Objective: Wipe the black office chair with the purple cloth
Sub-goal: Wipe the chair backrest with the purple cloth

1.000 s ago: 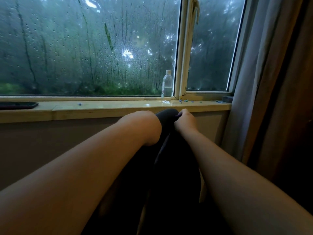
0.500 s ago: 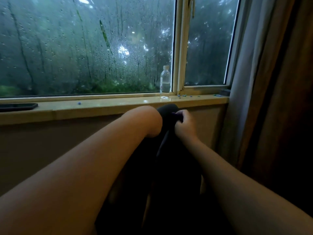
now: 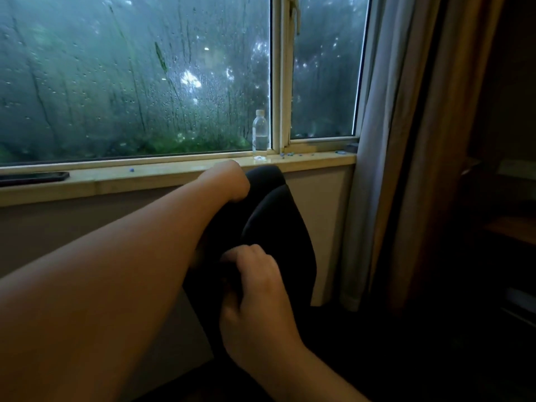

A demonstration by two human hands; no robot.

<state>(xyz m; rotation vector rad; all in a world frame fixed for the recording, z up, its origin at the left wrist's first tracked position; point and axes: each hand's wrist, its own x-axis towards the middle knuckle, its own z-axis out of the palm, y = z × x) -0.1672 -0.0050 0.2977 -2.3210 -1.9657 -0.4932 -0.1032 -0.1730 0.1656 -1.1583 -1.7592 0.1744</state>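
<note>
We see the black office chair standing just below the windowsill. Our left hand curls over its top edge, gripping it. Our right hand is clenched against the backrest lower down; the purple cloth cannot be made out. The water bottle on the sill shows no readable label.

I see a clear water bottle upright on the windowsill, a dark phone lying far left, rain-streaked window behind, curtain right.
</note>
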